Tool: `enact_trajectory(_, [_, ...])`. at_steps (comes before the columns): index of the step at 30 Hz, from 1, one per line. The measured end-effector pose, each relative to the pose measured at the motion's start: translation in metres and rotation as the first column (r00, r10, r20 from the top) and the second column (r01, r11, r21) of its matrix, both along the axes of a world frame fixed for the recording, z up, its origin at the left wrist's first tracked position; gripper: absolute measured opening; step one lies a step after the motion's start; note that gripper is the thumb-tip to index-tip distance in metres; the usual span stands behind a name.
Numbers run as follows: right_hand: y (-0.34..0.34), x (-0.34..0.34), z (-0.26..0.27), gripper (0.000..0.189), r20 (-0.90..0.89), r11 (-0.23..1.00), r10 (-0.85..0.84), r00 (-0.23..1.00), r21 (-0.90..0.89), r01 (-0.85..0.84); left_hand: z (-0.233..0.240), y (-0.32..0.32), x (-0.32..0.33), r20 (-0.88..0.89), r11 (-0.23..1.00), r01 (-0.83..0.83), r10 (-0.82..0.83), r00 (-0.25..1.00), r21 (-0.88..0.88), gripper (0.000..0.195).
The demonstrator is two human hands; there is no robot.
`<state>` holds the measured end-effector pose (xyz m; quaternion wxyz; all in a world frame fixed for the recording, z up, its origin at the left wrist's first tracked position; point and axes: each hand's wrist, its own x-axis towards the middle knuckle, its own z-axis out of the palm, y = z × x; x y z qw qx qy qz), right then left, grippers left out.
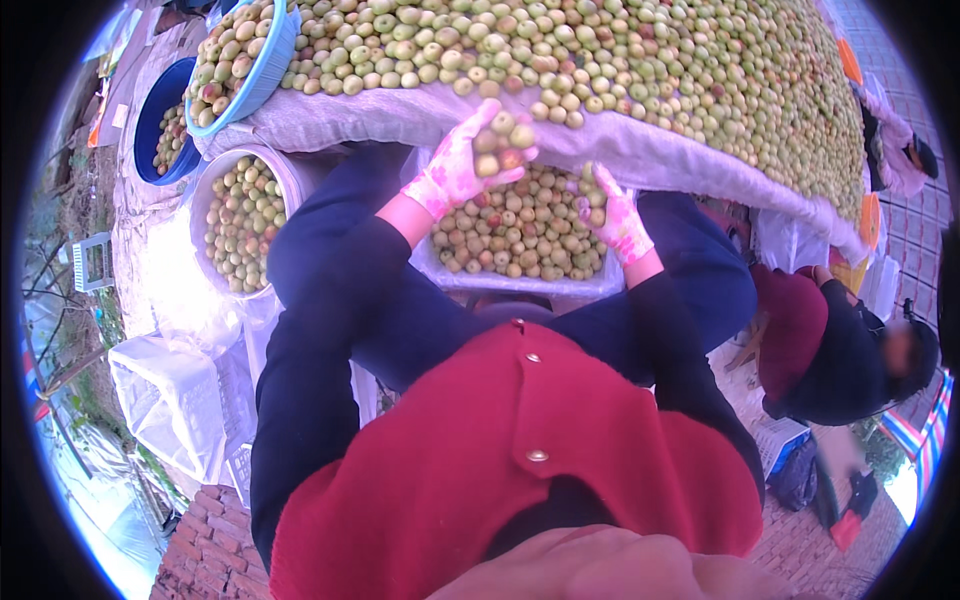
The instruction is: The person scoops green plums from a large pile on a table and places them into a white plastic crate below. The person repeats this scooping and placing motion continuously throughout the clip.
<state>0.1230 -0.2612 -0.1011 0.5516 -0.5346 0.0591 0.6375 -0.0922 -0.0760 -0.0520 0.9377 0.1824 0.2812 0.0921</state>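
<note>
My left hand (456,166), in a white glove with pink flowers, cups several small round green-and-reddish fruits (502,142). It is raised at the near edge of a broad heap of the same fruit (600,52), which lies on a pale cloth (360,120). My right hand (624,222), gloved alike, has a few fruits (594,198) in its fingers. It is over the right side of a plastic-lined crate (517,283) between my knees. Loose fruit (525,225) covers the crate's bottom, partly hidden by both hands.
Left of my knee stands a white bucket (294,180) of fruit. Beyond it are a light-blue basket (279,67) and a dark-blue tub (142,124), both holding fruit. A plastic-lined crate (172,405) lies at lower left. Another person (832,345) sits at right.
</note>
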Motion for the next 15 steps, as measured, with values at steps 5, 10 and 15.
enact_trajectory(5, [-0.059,-0.016,-0.042,0.042,-0.048,0.989,0.038,0.998,-0.144,-0.045,-0.063,-0.043,-0.036,-0.283,0.982,0.135,-0.167,0.945,-0.130,0.056])
enact_trajectory(10, [-0.057,0.008,-0.014,0.055,0.538,0.954,0.281,0.795,-0.066,-0.292,-0.091,-0.055,-0.070,-0.755,0.803,0.442,0.016,0.655,0.400,0.058])
enact_trajectory(15, [-0.054,0.088,0.065,0.049,0.650,0.864,0.288,0.704,0.141,-0.483,-0.092,-0.083,-0.068,-0.739,-0.235,0.804,0.315,0.595,0.547,0.056])
